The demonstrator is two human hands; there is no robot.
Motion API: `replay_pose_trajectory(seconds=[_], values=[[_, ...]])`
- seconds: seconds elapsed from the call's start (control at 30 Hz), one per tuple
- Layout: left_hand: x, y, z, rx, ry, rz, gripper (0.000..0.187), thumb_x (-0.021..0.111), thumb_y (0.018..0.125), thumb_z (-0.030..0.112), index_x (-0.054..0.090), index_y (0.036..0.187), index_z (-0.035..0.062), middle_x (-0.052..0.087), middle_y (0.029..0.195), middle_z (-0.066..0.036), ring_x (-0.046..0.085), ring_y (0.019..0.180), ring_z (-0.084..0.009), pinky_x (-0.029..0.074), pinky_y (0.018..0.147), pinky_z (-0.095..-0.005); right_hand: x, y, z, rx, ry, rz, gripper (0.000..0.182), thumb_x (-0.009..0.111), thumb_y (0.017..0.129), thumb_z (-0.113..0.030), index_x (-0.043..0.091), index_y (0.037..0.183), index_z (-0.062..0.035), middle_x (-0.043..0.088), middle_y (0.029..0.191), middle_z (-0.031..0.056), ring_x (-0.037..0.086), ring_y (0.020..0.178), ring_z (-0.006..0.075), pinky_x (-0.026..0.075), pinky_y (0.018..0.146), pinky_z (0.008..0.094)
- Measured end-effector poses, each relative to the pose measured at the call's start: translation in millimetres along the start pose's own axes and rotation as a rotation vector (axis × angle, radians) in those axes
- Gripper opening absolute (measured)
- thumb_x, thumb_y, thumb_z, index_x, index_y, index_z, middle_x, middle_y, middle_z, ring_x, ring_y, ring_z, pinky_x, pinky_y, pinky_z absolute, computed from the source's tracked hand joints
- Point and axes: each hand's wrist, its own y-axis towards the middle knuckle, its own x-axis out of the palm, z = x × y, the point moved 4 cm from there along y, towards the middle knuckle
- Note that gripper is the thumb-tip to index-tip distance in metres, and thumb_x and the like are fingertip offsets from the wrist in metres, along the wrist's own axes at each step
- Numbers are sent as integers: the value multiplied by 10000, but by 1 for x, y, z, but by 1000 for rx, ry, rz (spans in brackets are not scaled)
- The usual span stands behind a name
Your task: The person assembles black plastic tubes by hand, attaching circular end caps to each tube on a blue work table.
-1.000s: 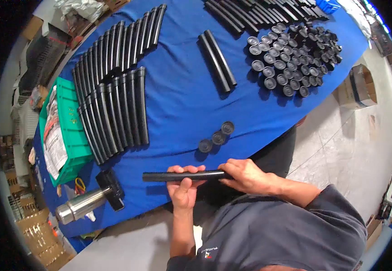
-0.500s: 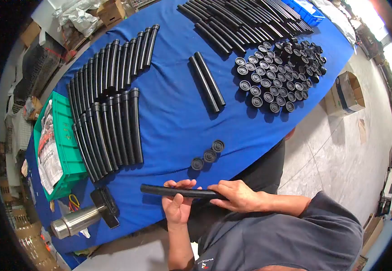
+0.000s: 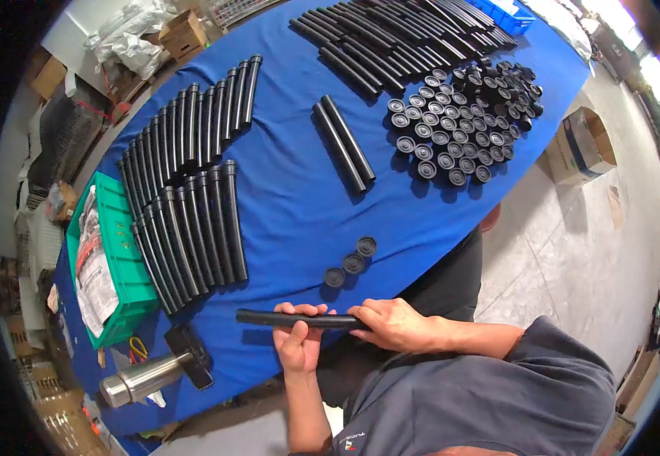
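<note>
My left hand (image 3: 299,340) holds a black tube (image 3: 258,317) from below, its fingers curled round the middle. My right hand (image 3: 395,325) grips the same tube at its right end, covering that end. The tube lies roughly level over the table's near edge. Just beyond it, three round black caps (image 3: 353,263) form a slanting row on the blue cloth (image 3: 284,197). Two loose black tubes (image 3: 344,144) lie side by side farther back. To the right of them is a large cluster of round black caps (image 3: 445,159).
Rows of capped tubes (image 3: 197,220) lie on the left, beside a green crate (image 3: 128,262). A metal cylinder with a black head (image 3: 151,378) lies at the near left. More tubes (image 3: 376,45) and a blue tray (image 3: 514,23) are at the back. A cardboard box (image 3: 581,148) stands on the floor.
The view has shifted slightly, so the table's items appear moved. My right hand sits a little farther left on the tube. Both hands keep their hold.
</note>
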Motion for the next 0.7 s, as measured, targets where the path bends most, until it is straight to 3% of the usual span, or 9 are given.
replay_pose_trajectory(seconds=[0.13, 0.23, 0.37, 0.5, 0.6, 0.63, 0.7], values=[[11, -1, -1, 21, 18, 78, 363, 716, 925, 36, 493, 1206, 96, 680, 1164, -228, 649, 1183, -402, 551, 1014, -590, -7, 0, -3, -28, -74, 59, 416, 754, 876, -223, 583, 1191, -12, 605, 873, 124, 666, 766, 316, 549, 600, 443], [-1, -4, -3, -20, 44, 17, 380, 731, 920, 61, 497, 1217, 94, 660, 1218, -239, 617, 1234, -415, 592, 972, -530, -12, -1, -2, -45, -124, 96, 455, 771, 861, -232, 610, 1233, -26, 615, 888, 121, 656, 746, 291, 549, 602, 441], [-5, -4, -1, -71, -31, -41, 375, 738, 908, 31, 503, 1197, 75, 661, 1208, -259, 641, 1190, -432, 601, 960, -539, -18, -3, 4, 262, 537, -208, 482, 781, 854, -233, 611, 1262, -39, 614, 871, 131, 638, 708, 299, 545, 600, 436], [6, 1, -2, -56, -46, 52, 366, 747, 906, 49, 501, 1175, 83, 684, 1169, -243, 657, 1163, -430, 568, 992, -577, -16, -4, -2, -19, -78, -12, 451, 752, 899, -242, 610, 1263, -17, 633, 900, 157, 662, 784, 344, 546, 681, 468], [-5, -1, -3, -55, -31, -8, 368, 750, 908, 68, 498, 1176, 91, 690, 1163, -230, 651, 1174, -427, 542, 1013, -605, -19, -2, 1, 82, 190, -46, 461, 780, 892, -218, 616, 1268, -7, 610, 853, 140, 641, 728, 300, 526, 606, 395], [-3, -1, -3, -76, -54, -10, 367, 757, 900, 57, 500, 1159, 88, 693, 1156, -236, 655, 1166, -432, 542, 1016, -605, -19, 1, 1, 101, 414, -70, 441, 776, 897, -211, 627, 1254, 0, 604, 843, 151, 636, 714, 308, 518, 611, 402], [4, -1, -2, -87, -56, -1, 360, 762, 895, 49, 501, 1140, 86, 697, 1145, -241, 658, 1164, -433, 560, 1004, -585, -19, 0, 4, 152, 368, -116, 408, 749, 913, -224, 629, 1234, -3, 615, 869, 171, 647, 754, 348, 525, 647, 440]])
